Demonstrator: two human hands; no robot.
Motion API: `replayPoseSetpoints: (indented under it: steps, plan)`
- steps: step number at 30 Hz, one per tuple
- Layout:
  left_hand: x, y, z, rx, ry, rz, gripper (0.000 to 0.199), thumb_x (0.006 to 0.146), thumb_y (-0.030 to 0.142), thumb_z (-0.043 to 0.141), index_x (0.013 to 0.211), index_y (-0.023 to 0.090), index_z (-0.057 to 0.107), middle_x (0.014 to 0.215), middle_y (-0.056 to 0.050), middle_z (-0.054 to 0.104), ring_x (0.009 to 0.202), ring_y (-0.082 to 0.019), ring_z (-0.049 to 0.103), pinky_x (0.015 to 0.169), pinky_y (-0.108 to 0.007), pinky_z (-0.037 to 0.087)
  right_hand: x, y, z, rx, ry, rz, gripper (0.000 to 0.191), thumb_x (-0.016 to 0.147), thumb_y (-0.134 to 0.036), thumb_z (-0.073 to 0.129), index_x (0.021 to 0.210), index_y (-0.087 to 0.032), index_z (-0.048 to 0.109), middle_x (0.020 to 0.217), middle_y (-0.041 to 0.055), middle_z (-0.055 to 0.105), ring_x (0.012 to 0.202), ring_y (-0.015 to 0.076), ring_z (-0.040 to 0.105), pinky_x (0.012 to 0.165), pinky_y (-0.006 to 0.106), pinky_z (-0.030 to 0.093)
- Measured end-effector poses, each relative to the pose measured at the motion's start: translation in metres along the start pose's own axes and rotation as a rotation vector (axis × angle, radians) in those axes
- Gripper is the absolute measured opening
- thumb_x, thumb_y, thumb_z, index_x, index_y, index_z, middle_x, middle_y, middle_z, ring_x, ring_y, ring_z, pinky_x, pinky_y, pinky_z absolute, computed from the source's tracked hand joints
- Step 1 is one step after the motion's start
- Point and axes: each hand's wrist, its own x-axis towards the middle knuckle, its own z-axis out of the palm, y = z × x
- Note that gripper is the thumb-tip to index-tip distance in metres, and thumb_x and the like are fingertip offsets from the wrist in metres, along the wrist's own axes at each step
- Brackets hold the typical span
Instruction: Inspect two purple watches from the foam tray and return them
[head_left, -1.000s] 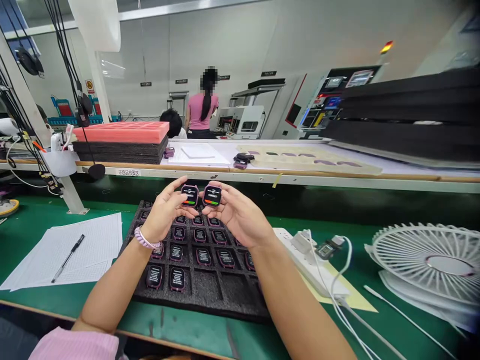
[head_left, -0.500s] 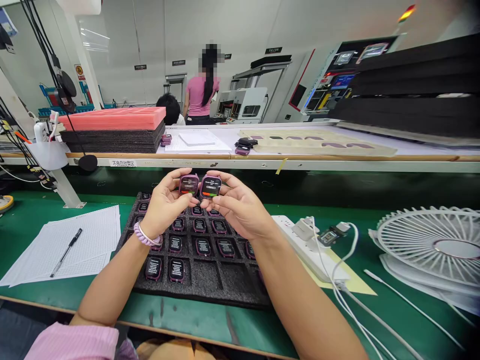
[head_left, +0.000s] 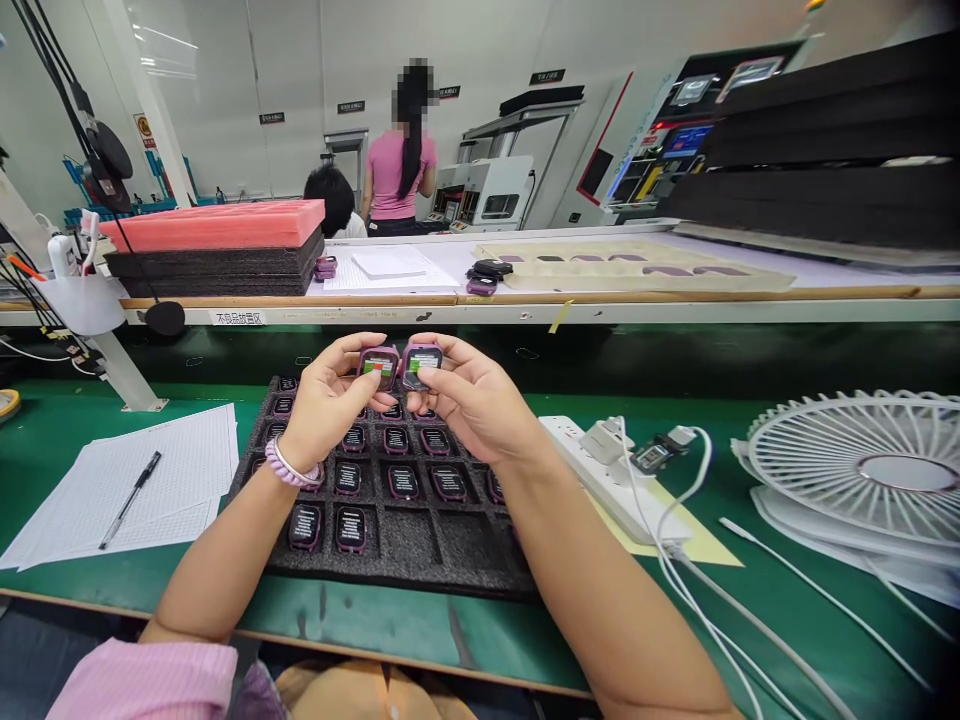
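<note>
Side by side above the far part of a black foam tray (head_left: 480,548), two purple-framed watches are held up, screens facing me. My left hand (head_left: 330,400) grips the left watch (head_left: 379,362), its thumb on the lit screen. In my right hand (head_left: 476,400) is the right watch (head_left: 421,358), the thumb over its lower screen, which shows green and white. Several similar watches (head_left: 351,530) with white text lie in the tray's pockets; two front pockets hold none. My forearms hide parts of the tray.
Left are paper sheets (head_left: 180,460) with a pen (head_left: 131,500). Right are a power strip (head_left: 600,480), white cables and a white fan (head_left: 862,470). A shelf (head_left: 360,308) behind bears foam stacks (head_left: 217,270). Two people (head_left: 397,175) are beyond it.
Both held screens changed from dark with text to green and white areas, with some red on the left one. My thumbs moved up onto the screens. The view shifted slightly.
</note>
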Motion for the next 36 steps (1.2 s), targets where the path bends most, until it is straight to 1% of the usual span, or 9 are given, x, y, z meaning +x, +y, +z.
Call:
replayPoseSetpoints:
  steps: [3, 9, 11, 13, 17, 19, 26, 29, 36]
  plan:
    - [0.0003, 0.0002, 0.0002, -0.008, 0.002, 0.002, 0.049, 0.081, 0.031, 0.072, 0.126, 0.015, 0.057, 0.107, -0.007, 0.067, 0.068, -0.014, 0.071, 0.065, -0.020, 0.063, -0.0003, 0.0000, -0.0002, -0.001, -0.004, -0.006, 0.052, 0.073, -0.034, 0.088, 0.113, -0.019, 0.059, 0.090, 0.0011, 0.064, 0.060, 0.0136, 0.061, 0.056, 0.026, 0.054]
    - [-0.0001, 0.0016, 0.0006, -0.039, 0.012, 0.000, 0.049, 0.076, 0.024, 0.068, 0.123, 0.014, 0.058, 0.104, -0.006, 0.068, 0.069, -0.014, 0.071, 0.067, -0.022, 0.064, -0.0012, -0.0016, 0.0004, 0.013, -0.013, -0.008, 0.051, 0.069, -0.023, 0.080, 0.115, -0.019, 0.059, 0.090, 0.0008, 0.066, 0.064, 0.0147, 0.064, 0.060, 0.024, 0.054]
    - [-0.0003, 0.0016, 0.0008, -0.035, 0.014, -0.001, 0.049, 0.076, 0.025, 0.068, 0.123, 0.014, 0.059, 0.103, -0.006, 0.068, 0.068, -0.014, 0.070, 0.067, -0.022, 0.064, -0.0009, -0.0014, 0.0004, 0.009, -0.008, -0.004, 0.051, 0.068, -0.023, 0.080, 0.114, -0.019, 0.060, 0.090, 0.0009, 0.066, 0.064, 0.0155, 0.064, 0.059, 0.025, 0.054]
    - [-0.0003, 0.0009, 0.0010, -0.022, 0.017, 0.006, 0.046, 0.078, 0.028, 0.070, 0.121, 0.014, 0.060, 0.101, -0.006, 0.068, 0.066, -0.014, 0.069, 0.063, -0.021, 0.063, -0.0005, -0.0004, 0.0003, 0.007, -0.006, 0.005, 0.049, 0.070, -0.028, 0.083, 0.113, -0.019, 0.060, 0.088, 0.0010, 0.066, 0.061, 0.0154, 0.063, 0.057, 0.025, 0.053]
    - [-0.0002, -0.0013, 0.0012, 0.003, 0.025, 0.024, 0.038, 0.084, 0.036, 0.072, 0.113, 0.014, 0.062, 0.093, -0.004, 0.068, 0.058, -0.012, 0.066, 0.054, -0.018, 0.059, 0.0005, 0.0025, -0.0001, 0.032, 0.003, 0.021, 0.047, 0.077, -0.041, 0.087, 0.108, -0.018, 0.061, 0.081, 0.0005, 0.064, 0.054, 0.0136, 0.060, 0.051, 0.022, 0.050]
    - [0.0001, -0.0021, 0.0010, 0.005, 0.030, 0.026, 0.036, 0.085, 0.037, 0.072, 0.111, 0.014, 0.062, 0.091, -0.003, 0.067, 0.057, -0.012, 0.065, 0.052, -0.017, 0.058, 0.0007, 0.0033, -0.0002, 0.043, 0.013, 0.021, 0.049, 0.077, -0.043, 0.089, 0.107, -0.017, 0.061, 0.082, 0.0004, 0.064, 0.053, 0.0129, 0.060, 0.050, 0.021, 0.050]
    - [0.0016, -0.0041, -0.0007, 0.001, 0.018, 0.040, 0.040, 0.084, 0.030, 0.071, 0.120, 0.014, 0.061, 0.096, -0.004, 0.068, 0.062, -0.013, 0.069, 0.058, -0.018, 0.061, -0.0003, 0.0012, -0.0006, 0.017, 0.020, 0.012, 0.052, 0.073, -0.034, 0.089, 0.113, -0.017, 0.061, 0.091, 0.0023, 0.067, 0.058, 0.0134, 0.062, 0.055, 0.023, 0.053]
    - [0.0020, -0.0048, -0.0001, -0.010, 0.012, 0.042, 0.042, 0.083, 0.027, 0.071, 0.122, 0.014, 0.060, 0.096, -0.004, 0.068, 0.064, -0.013, 0.069, 0.061, -0.018, 0.062, -0.0006, 0.0007, 0.0000, 0.009, 0.023, 0.007, 0.052, 0.072, -0.032, 0.087, 0.114, -0.017, 0.060, 0.088, 0.0016, 0.066, 0.059, 0.0138, 0.062, 0.055, 0.023, 0.053]
    - [0.0032, -0.0063, -0.0005, -0.018, 0.006, 0.055, 0.042, 0.083, 0.025, 0.070, 0.123, 0.014, 0.059, 0.098, -0.004, 0.067, 0.064, -0.013, 0.070, 0.061, -0.018, 0.062, 0.0002, 0.0020, 0.0002, 0.023, 0.022, 0.004, 0.050, 0.072, -0.030, 0.086, 0.112, -0.017, 0.060, 0.089, 0.0008, 0.065, 0.058, 0.0123, 0.062, 0.055, 0.022, 0.055]
